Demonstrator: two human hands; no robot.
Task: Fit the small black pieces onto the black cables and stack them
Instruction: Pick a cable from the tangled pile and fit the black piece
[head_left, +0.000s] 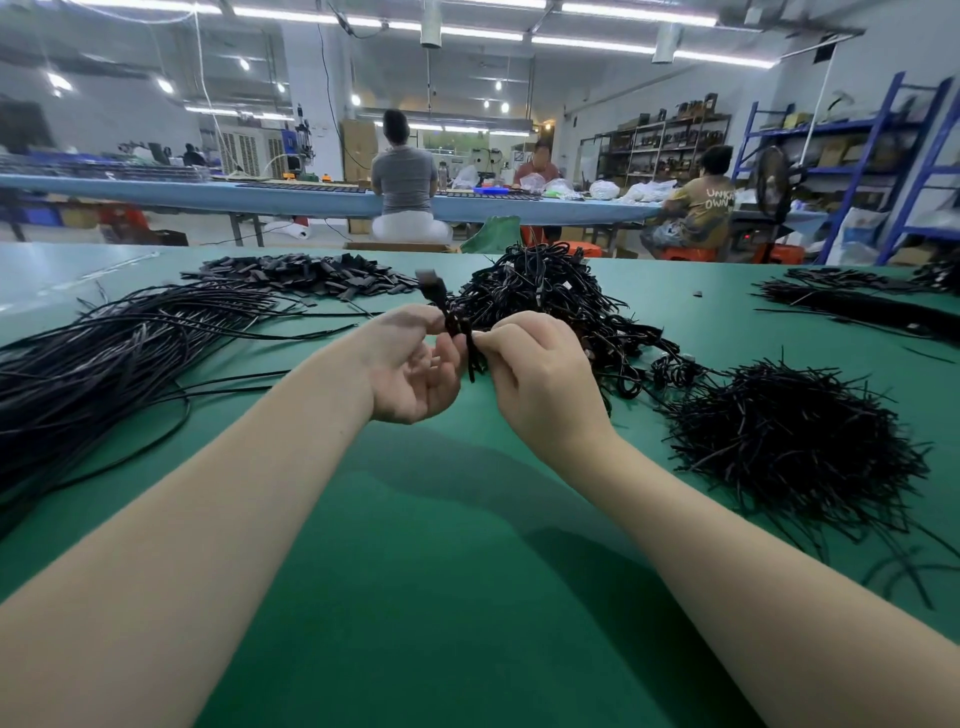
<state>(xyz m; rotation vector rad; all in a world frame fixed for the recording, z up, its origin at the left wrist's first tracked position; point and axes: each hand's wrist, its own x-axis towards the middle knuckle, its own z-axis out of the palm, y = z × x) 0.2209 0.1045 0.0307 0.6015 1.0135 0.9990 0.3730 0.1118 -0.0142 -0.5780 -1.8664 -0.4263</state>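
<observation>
Black, thin cable (457, 332) is pinched by both the left hand (410, 364) and right hand (540, 374), fingers clamped, above the matte green tabletop (441, 545).

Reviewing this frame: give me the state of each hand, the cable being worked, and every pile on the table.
left hand: pinching the held cable
right hand: gripping the same cable
held cable: raised off the table
long cables: lying loose
small black pieces: heaped
coiled cables: piled
short ties: heaped

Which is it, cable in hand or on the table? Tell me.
In hand: the cable is pinched between the left hand and right hand, above the table.
</observation>
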